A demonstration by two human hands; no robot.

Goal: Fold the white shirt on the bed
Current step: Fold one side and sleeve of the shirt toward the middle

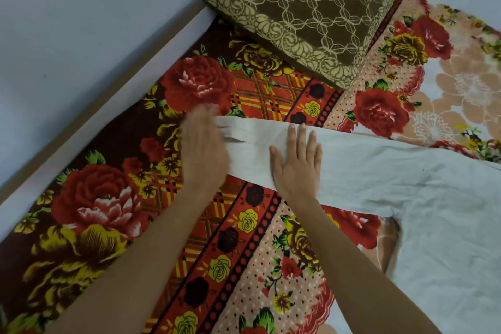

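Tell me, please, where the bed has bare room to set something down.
Bare bedspread lies between the bed's wall-side edge and the left hand, and between the pillow and the sleeve. Crowded at right, where the shirt spreads.

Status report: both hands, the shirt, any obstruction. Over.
Left hand blurred, open at the cuff; right hand flat on the long sleeve. White cloth shirt spread on floral bedspread, not yet folded. Brown patterned pillow beyond, apart.

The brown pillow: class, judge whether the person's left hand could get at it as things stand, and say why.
Probably yes. The left hand lies open at the sleeve end of the white shirt, and only flowered bedspread lies between it and the brown pillow; nothing covers the pillow's near edge.
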